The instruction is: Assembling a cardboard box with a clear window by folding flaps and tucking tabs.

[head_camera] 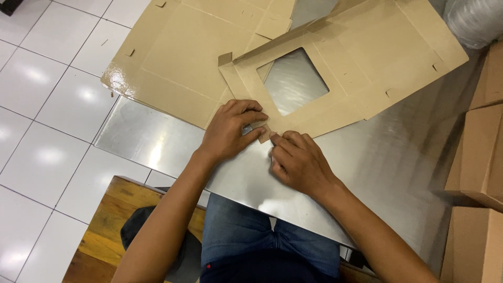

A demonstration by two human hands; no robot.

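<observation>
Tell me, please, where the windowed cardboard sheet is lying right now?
In the head view, the windowed sheet lies flat on the steel table, upper centre-right, overlapping a plain sheet to its left; the left hand and right hand pinch its near corner.

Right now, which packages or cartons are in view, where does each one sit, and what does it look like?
Windowed box blank: flat on the steel table, plain brown card with a square cut-out; left hand and right hand press its near corner.
Second flat blank: under it to the left, glossy brown, overhanging the table edge.
Folded cartons: stacked at the right edge, plain brown.
No labels, signs or screens show.
</observation>
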